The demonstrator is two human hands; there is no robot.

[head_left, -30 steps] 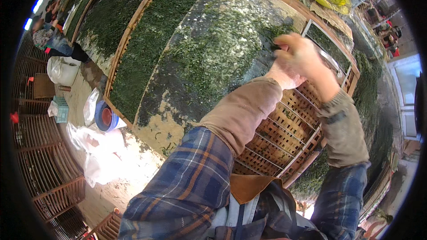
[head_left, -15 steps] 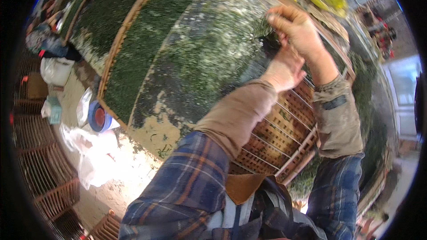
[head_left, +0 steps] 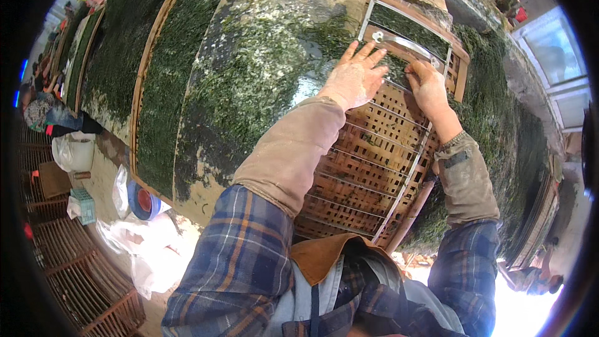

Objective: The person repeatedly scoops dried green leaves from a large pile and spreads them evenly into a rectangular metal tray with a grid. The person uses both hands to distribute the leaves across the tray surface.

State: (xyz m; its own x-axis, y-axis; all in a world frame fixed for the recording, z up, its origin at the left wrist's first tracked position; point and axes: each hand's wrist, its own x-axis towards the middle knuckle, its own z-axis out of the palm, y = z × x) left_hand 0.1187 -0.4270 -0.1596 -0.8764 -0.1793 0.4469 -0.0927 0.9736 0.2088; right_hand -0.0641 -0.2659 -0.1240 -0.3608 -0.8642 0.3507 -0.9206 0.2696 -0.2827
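On the upper part of a woven bamboo tray lies a thin rectangular metal frame around dark green leafy shreds. A wooden bar with a curved metal handle crosses this frame. My left hand is stretched out at the frame's left side, fingers spread, fingertips over green shreds just below the bar. My right hand is just below the handle's right end, thumb and fingers pinched together over the tray's upper edge. Whatever is between those fingertips is hidden.
Left of the tray, a board carries loose green shreds and white flecks. Long wood-edged green panels lie farther left. A blue bucket, white plastic bags and slatted racks stand lower left. A person is at the far left.
My hands were close together at the upper right and have moved apart. The left has opened and spread its fingers; the right has come lower. The metal frame and handle now show.
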